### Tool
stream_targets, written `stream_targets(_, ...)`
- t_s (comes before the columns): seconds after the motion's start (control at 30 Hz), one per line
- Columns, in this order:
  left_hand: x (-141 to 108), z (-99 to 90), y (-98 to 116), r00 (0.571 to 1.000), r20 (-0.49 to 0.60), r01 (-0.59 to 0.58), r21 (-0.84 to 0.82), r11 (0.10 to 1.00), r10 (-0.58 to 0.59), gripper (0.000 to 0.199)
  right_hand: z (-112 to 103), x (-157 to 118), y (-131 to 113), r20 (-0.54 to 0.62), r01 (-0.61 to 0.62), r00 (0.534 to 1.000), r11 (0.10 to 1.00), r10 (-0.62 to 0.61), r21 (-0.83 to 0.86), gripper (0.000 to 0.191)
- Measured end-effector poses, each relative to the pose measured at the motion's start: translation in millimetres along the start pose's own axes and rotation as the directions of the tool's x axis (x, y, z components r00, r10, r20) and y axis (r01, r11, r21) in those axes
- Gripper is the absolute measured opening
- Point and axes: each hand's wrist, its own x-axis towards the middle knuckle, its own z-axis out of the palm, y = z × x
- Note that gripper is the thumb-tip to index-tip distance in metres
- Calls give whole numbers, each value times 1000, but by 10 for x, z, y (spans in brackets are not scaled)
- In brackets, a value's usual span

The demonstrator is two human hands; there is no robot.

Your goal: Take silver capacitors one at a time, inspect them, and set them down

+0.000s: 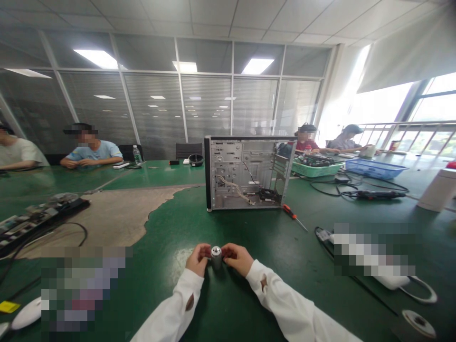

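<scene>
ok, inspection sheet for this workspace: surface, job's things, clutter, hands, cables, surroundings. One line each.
Surface: green table, ragged-edged beige patch at left.
Job's things: metal cylinder, upright between the hands.
Clutter: open-sided computer case; screwdriver near its lower right corner; green basket, filled; blue basket, contents unclear.
Hands: left hand and right hand flank the cylinder, fingers at its sides; grip firmness cannot be told.
Cables: black cables at left and right.
Surroundings: seated people, glass partition, windows at right.
</scene>
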Motion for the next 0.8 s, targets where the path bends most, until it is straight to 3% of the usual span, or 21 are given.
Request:
stream_targets(0.17,-11,-10,30,1000,-6,-19,24,1000,19,30,3,-3,-10,-15,31,999,999,-31,-10,26)
stream_targets(0.43,-155,47,326,979,176,-145,219,965,107,38,-12,-57,-248,-140,188,972,982,-187,-7,20)
stream_targets(0.53,-165,74,326,984,138,-147,269,952,113,34,20,-65,-379,-140,240,957,965,-253,-102,14)
stream_targets(0.8,-151,114,215,984,82,-177,294,939,160,31,96,-12,-516,-142,228,950,928,-278,-293,7)
